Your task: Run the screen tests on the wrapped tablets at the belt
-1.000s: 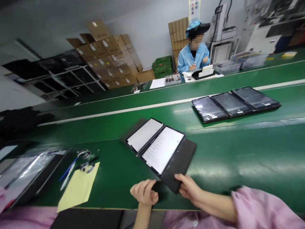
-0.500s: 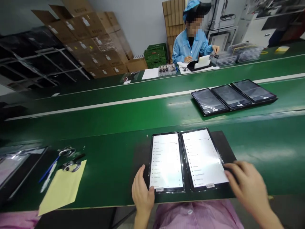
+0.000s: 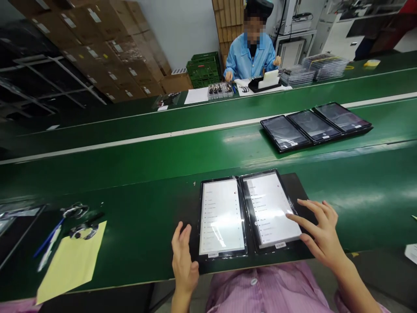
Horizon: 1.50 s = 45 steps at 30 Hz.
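Observation:
Two tablets with lit white list screens lie side by side on a dark mat [image 3: 299, 188] in front of me. My right hand [image 3: 321, 230] is open over the lower right of the right tablet [image 3: 272, 208], its index fingertip at the screen. Beside the lower left edge of the left tablet [image 3: 223, 217], my left hand [image 3: 184, 258] is open with its fingers raised and nothing in it. Each tablet has a small white label on its lower edge.
Three dark-screened tablets [image 3: 314, 126] lie in a row on the green conveyor belt [image 3: 146, 158]. To my left are yellow paper [image 3: 74, 261], pens [image 3: 48, 243] and metal rings [image 3: 76, 211]. Across the belt sits a person in blue [image 3: 250, 56], near stacked plastic trays [image 3: 322, 67].
My right hand has moved from the right tablet's edge onto its screen, fingers spread. My left hand has come off the left tablet's edge. The right tablet's screen appears partly shifted.

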Available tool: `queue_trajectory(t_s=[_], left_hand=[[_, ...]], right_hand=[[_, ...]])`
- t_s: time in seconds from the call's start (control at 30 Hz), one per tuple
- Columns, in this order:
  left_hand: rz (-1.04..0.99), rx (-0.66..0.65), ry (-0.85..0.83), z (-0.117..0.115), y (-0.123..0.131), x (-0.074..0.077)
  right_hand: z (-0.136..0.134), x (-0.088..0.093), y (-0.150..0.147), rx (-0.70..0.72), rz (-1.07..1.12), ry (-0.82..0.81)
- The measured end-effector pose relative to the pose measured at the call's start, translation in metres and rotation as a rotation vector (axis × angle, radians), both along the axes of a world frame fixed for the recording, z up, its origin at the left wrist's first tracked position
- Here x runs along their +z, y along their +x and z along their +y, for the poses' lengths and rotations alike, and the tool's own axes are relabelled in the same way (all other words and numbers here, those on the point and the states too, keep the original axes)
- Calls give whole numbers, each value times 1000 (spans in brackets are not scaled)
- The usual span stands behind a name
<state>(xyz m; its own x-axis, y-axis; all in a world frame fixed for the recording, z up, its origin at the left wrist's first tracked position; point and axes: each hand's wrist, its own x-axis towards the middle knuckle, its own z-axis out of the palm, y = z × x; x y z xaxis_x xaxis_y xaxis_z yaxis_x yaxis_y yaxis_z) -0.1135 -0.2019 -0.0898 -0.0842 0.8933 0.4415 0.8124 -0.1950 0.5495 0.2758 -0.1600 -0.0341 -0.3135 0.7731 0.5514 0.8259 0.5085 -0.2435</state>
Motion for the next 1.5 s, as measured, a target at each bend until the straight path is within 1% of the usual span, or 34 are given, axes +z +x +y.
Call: queue_trajectory(t_s=[0.07, 0.13, 0.23, 0.37, 0.47, 0.57, 0.67, 0.73, 0.93, 1.03, 1.17, 1.33, 1.43, 1.5], left_hand=[[-36, 27, -32, 3, 1, 3], [19, 29, -60, 6, 2, 5], [134, 15, -68, 7, 3, 5], [175, -12, -33, 7, 2, 1], [205, -33, -42, 7, 1, 0], [224, -44, -61, 8, 3, 1], [148, 10, -63, 7, 5, 3], [108, 18, -81, 6, 5, 5], [161, -38, -181, 10, 0, 7], [144, -64, -238, 16, 0, 9], [125, -56, -292, 24, 2, 14], [164, -79, -332, 29, 4, 20], [189, -100, -346, 31, 5, 21], [165, -98, -344, 31, 4, 20]], right_hand=[[0, 1, -5, -31, -18, -21], [0, -3, -17, -24, -63, -50], [-1, -11, -37, 29, -121, -83], [0, -20, -49, 48, -143, -122], [2, -21, -48, 11, -134, -131], [4, -20, -42, -6, -110, -103], [4, -18, -35, -26, -64, -65], [5, -17, -32, -53, -45, -49], [13, -18, -22, -134, -10, -42], [17, -20, -17, -181, 12, -67], [20, -19, -17, -155, -27, -83], [20, -14, -31, -97, -121, -120], [21, -15, -43, -40, -200, -155], [22, -17, -46, -10, -249, -178]])
